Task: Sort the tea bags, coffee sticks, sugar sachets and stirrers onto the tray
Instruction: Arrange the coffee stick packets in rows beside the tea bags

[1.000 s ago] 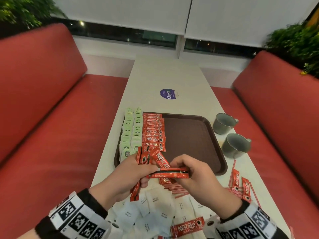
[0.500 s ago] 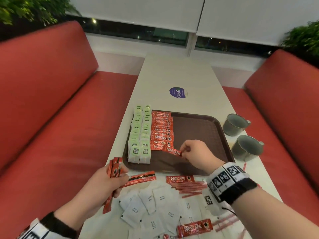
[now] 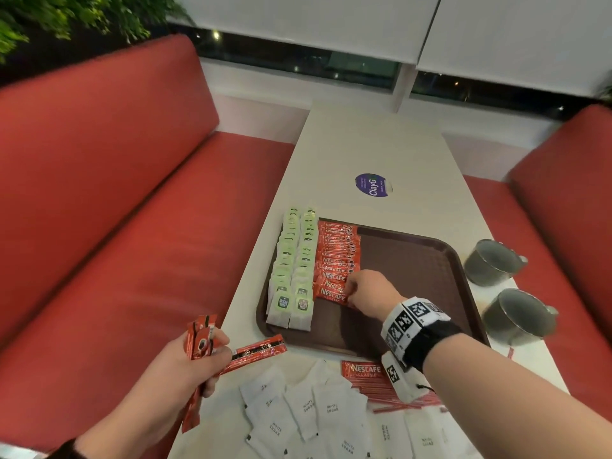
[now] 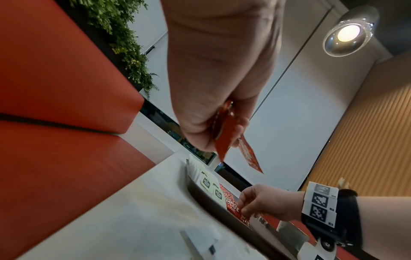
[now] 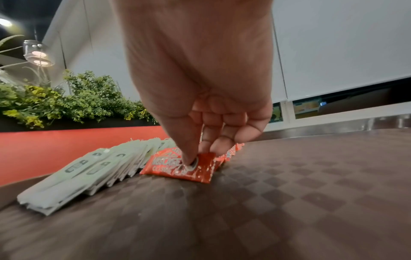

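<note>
A brown tray [image 3: 410,279] carries two columns of green tea bags [image 3: 294,266] and beside them a row of red coffee sticks [image 3: 337,250]. My right hand [image 3: 351,291] pinches the nearest coffee stick [image 5: 169,167] by its right end, and the stick lies flat on the tray [image 5: 289,193] at the near end of that row. My left hand [image 3: 205,359] hovers over the table's left edge and grips a bundle of coffee sticks [image 3: 200,337], one of which juts to the right [image 3: 261,350]. White sugar sachets [image 3: 318,412] and striped stirrers [image 3: 397,397] lie on the table nearer to me.
Two metal mugs [image 3: 493,263] [image 3: 520,316] stand right of the tray. A loose coffee stick [image 3: 364,371] lies just before the tray's front rim. A purple sticker [image 3: 372,187] marks the far table. Red benches flank the narrow table on both sides.
My right hand took one coffee stick from the bundle, carried it forward to the tray and set it down at the near end of the red row. The left hand drew back left.
</note>
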The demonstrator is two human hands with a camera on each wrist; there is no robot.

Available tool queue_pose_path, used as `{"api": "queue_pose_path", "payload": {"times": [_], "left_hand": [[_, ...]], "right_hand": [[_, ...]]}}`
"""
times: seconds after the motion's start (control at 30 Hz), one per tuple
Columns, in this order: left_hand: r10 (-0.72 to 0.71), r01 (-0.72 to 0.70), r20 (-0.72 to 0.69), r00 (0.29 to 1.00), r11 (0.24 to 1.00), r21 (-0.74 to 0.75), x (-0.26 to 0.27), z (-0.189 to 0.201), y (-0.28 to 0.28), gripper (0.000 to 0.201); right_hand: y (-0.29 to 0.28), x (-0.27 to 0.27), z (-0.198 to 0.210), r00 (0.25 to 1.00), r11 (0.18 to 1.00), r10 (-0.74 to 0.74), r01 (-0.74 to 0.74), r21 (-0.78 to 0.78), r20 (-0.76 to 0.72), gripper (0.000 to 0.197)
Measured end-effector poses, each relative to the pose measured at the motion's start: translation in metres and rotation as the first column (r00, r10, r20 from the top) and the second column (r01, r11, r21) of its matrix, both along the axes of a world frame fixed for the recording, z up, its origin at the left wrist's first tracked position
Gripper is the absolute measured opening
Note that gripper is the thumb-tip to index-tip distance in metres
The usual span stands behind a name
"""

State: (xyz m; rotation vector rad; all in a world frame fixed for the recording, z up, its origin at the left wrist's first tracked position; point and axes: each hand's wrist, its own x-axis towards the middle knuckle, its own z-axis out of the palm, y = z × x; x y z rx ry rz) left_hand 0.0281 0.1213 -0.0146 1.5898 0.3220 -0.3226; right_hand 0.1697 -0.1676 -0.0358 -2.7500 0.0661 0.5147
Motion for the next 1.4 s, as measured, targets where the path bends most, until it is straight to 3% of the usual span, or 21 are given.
{"api": "queue_pose_path", "payload": {"times": [0.27, 0.43, 0.53, 0.7, 0.83, 1.07, 1.17, 1.27, 1.4], "left_hand": [[-0.005, 0.003, -0.032, 0.999, 0.999, -0.039, 0.021, -0.009, -0.013, 0.021], [-0.012, 0.011, -0.049, 0.999, 1.000, -0.019, 0.027, -0.019, -0.017, 0.012], [-0.011, 0.009, -0.054, 0.999, 0.999, -0.034, 0.027, -0.020, -0.016, 0.024], [0.031, -0.034, -0.055, 0.998, 0.997, -0.063, 0.024, -0.022, -0.013, 0.022], [0.037, -0.040, -0.044, 0.998, 0.996, -0.076, 0.021, -0.018, -0.011, 0.034], [0.050, -0.053, -0.058, 0.997, 0.996, -0.069, 0.016, -0.015, -0.007, 0.037], [0.052, -0.056, -0.064, 0.997, 0.996, -0.064, 0.014, -0.015, -0.006, 0.036], [0.053, -0.057, -0.062, 0.997, 0.996, -0.070, 0.013, -0.016, -0.006, 0.038], [0.049, -0.054, -0.056, 0.997, 0.995, -0.082, 0.013, -0.015, -0.007, 0.039]], "right_hand": [[0.001, 0.003, 0.000, 0.992, 0.984, 0.122, -0.121, -0.130, 0.005, 0.016], [0.004, 0.004, -0.002, 0.972, 0.973, 0.207, -0.193, -0.127, 0.114, 0.028], [0.007, 0.005, -0.006, 0.945, 0.938, 0.306, -0.278, -0.208, 0.118, 0.040], [0.013, 0.006, -0.006, 0.926, 0.909, 0.363, -0.329, -0.255, 0.099, 0.031], [0.015, 0.004, -0.003, 0.909, 0.875, 0.412, -0.375, -0.307, 0.065, 0.032], [0.019, 0.000, 0.003, 0.851, 0.782, 0.524, -0.459, -0.422, 0.045, 0.036], [0.020, -0.003, 0.005, 0.858, 0.794, 0.510, -0.443, -0.416, 0.060, 0.039], [0.023, -0.007, 0.005, 0.882, 0.796, 0.472, -0.434, -0.421, -0.016, 0.040], [0.026, -0.009, 0.005, 0.931, 0.875, 0.363, -0.357, -0.326, -0.043, 0.027]]}}
